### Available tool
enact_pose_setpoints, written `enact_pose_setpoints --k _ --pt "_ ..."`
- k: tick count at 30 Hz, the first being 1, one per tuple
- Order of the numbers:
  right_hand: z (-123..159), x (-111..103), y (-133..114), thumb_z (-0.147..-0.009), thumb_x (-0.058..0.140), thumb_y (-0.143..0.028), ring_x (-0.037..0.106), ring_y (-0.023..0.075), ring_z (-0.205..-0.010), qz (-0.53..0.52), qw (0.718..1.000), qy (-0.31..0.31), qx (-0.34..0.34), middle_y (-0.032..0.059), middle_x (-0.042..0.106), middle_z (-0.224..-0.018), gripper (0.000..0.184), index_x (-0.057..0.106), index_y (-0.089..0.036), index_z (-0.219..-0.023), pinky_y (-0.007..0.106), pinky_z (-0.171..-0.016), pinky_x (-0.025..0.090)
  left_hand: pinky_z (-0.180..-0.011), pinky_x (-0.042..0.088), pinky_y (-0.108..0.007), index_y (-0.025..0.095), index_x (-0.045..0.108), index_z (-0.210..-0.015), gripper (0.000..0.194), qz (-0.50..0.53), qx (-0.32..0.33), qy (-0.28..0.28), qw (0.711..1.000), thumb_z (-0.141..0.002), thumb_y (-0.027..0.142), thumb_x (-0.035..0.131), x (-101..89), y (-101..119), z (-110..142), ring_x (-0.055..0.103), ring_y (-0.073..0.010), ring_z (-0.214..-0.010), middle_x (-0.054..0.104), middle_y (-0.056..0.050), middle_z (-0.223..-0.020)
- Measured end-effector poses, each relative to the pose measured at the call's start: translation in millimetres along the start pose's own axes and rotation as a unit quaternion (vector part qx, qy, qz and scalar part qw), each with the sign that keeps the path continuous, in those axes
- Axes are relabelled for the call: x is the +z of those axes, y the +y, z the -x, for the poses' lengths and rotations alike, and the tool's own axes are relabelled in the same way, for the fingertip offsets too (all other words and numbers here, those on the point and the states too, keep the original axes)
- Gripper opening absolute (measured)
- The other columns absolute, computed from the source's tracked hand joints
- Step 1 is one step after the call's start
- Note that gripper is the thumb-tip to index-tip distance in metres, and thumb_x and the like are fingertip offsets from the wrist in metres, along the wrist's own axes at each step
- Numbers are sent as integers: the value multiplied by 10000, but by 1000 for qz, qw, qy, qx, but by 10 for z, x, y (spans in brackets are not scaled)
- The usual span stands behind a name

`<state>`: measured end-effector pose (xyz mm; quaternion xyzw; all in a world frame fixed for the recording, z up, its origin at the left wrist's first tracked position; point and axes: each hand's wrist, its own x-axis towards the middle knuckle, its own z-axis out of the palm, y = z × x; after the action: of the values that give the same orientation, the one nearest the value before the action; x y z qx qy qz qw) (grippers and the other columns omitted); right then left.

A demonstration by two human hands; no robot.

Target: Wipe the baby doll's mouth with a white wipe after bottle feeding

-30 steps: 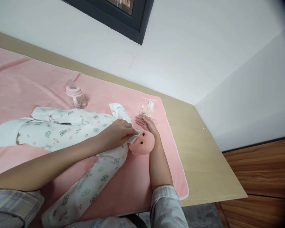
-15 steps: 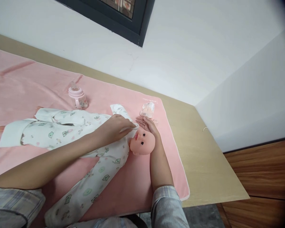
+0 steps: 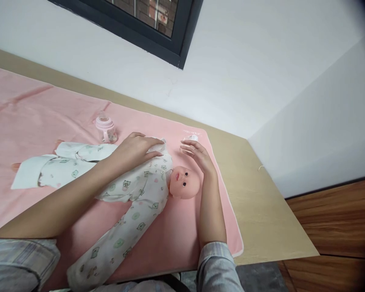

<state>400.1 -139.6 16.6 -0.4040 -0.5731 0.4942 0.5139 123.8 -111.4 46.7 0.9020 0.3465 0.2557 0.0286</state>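
A baby doll lies on its back, its bald head to the right and its feet to the left. It wears a white patterned top and white patterned trousers; one long sleeve stretches toward me. My left hand rests over the top's far shoulder, thumb and fingers apart, with part of the cloth hidden beneath it. My right hand is open above the mat beyond the doll's head, fingers spread. Behind those fingers is a small clear-and-white item, partly covered.
A pink baby bottle with handles stands beyond the doll. The pink mat covers much of the wooden table. A white wall with a dark-framed window rises behind; wood panelling is at the right.
My left hand has let go of the collar and moved left over the far shoulder. My right hand has lifted away from beside the doll's head. The view has shifted slightly.
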Motion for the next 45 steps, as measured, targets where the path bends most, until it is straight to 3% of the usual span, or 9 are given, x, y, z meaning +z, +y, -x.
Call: enact_pose_setpoints --k 3,7,13,19,24,30,37,40,45 --pt "101 291 -289 -921 620 -454 546 204 -1323 141 988 -40 -50 42 588 -1398 269 715 -284 -1107 382 -1129 453 -1054 409 -448 191 686 -1213 257 -40 20 -16 999 -1033 268 520 2 60 5 674 -270 -1010 750 -56 -1089" --pt "207 632 -430 -969 548 -421 441 181 -1423 297 949 -66 -83 44 506 -1470 256 718 -309 -1124 380 -1179 394 -1043 410 -487 192 713 -1166 374 -39 43 -12 998 -967 109 407 57 78 14 701 -275 -950 762 -68 -1078" --pt "278 762 -463 -981 519 -365 509 207 -1359 383 921 -14 -73 69 532 -1451 245 710 -268 -1101 412 -1152 417 -986 449 -430 194 734 -1071 416 -49 70 36 996 -898 64 378 100 40 29 703 -261 -892 766 -65 -1027" --pt "289 751 -505 -976 511 -323 582 223 -1252 406 911 30 -72 79 608 -1359 201 691 -236 -984 422 -1078 467 -913 487 -387 161 675 -1124 365 -54 40 47 997 -920 100 379 -10 145 19 696 -265 -860 749 -80 -949" --pt "308 781 -539 -990 504 -372 596 211 -1222 392 910 69 -114 85 644 -1299 225 646 -227 -893 404 -1047 482 -825 520 -398 131 582 -1254 374 -52 20 54 997 -942 161 378 -26 147 37 687 -302 -855 712 -106 -888" --pt "322 840 -551 -998 506 -387 583 180 -1260 361 920 8 -149 60 638 -1320 227 634 -233 -889 369 -1079 466 -846 519 -402 140 527 -1323 386 -24 28 52 998 -969 185 382 -26 173 55 677 -299 -920 710 -105 -963" --pt "265 781 -459 -952 544 -248 659 171 -1045 362 926 21 -106 35 716 -1103 155 697 -235 -937 346 -938 529 -873 507 -380 132 544 -1324 391 32 55 64 996 -970 199 392 -54 188 72 664 -287 -943 715 -95 -974" --pt "237 728 -411 -916 580 -226 672 158 -920 332 939 24 -84 18 738 -1004 155 733 -247 -926 336 -878 551 -811 509 -355 148 546 -1343 413 31 31 61 997 -963 214 397 -63 147 68 667 -288 -934 696 -89 -919" --pt "201 647 -385 -879 569 -164 672 153 -912 307 949 27 -72 11 750 -995 224 768 -257 -920 324 -853 546 -775 509 -340 186 528 -1364 422 68 -18 48 996 -957 247 438 -141 85 44 690 -281 -967 724 -78 -1024"
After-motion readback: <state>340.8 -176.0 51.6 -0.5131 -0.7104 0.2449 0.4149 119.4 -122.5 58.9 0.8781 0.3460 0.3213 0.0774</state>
